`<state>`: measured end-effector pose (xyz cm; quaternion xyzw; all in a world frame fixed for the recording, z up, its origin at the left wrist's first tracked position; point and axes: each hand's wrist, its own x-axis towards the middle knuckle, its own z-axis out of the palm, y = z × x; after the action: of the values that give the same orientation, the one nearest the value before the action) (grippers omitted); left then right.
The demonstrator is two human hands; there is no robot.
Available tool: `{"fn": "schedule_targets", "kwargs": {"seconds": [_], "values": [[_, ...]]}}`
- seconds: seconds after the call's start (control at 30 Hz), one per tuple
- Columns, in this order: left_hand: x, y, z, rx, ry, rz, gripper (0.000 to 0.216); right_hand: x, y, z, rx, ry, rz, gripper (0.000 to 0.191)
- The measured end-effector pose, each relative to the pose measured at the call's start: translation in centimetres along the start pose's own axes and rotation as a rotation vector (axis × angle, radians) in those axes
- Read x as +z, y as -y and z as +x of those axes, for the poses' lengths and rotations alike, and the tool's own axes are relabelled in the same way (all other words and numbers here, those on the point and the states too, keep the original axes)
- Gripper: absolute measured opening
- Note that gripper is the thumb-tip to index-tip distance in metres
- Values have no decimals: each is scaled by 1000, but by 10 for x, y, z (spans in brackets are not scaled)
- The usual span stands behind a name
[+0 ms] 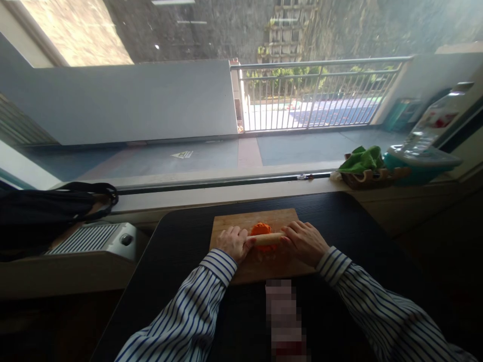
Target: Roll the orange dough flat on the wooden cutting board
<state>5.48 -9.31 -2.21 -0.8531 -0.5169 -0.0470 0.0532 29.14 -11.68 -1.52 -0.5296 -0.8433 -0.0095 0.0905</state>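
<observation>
Head view looks down on both my hands at a wooden cutting board (230,223) that lies on the dark desk (181,241), close to the desk's far edge by the window sill. My left hand (234,243) is curled over the left end of a pale wooden rolling pin (268,239), and my right hand (305,242) is curled over its right end, fingers laid across the top; each hand is closed on its end of the pin. The pin lies with its long axis running left to right, about level with the board's far edge, its ends pointing toward the board's short sides. Only the short middle stretch between my hands shows. It rests on a lump of orange dough (260,229) near the middle of the board, a little toward the far edge; the dough bulges out beyond the pin on the far side. Both my sleeves are striped blue and white. On the sill past the desk's far right corner sits a green cloth (361,158) in a small wooden holder.
</observation>
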Motion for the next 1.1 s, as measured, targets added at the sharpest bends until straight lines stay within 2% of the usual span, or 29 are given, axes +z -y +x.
{"fn": "schedule_targets", "kwargs": {"seconds": [0.23,0.4,0.73,0.87,1.1], "values": [[12,8,17,-11,-139,-16,54,12,1,15,113,-103,-41,43],[13,11,29,-42,-71,-37,54,16,-6,31,138,-60,-49,47],[25,22,49,-80,-81,-98,54,20,-16,57,182,-44,-47,43],[26,20,45,-86,-60,-108,53,20,-15,56,165,-46,-59,43],[22,11,26,-17,-10,-108,56,20,-7,33,112,-61,-44,54]]}}
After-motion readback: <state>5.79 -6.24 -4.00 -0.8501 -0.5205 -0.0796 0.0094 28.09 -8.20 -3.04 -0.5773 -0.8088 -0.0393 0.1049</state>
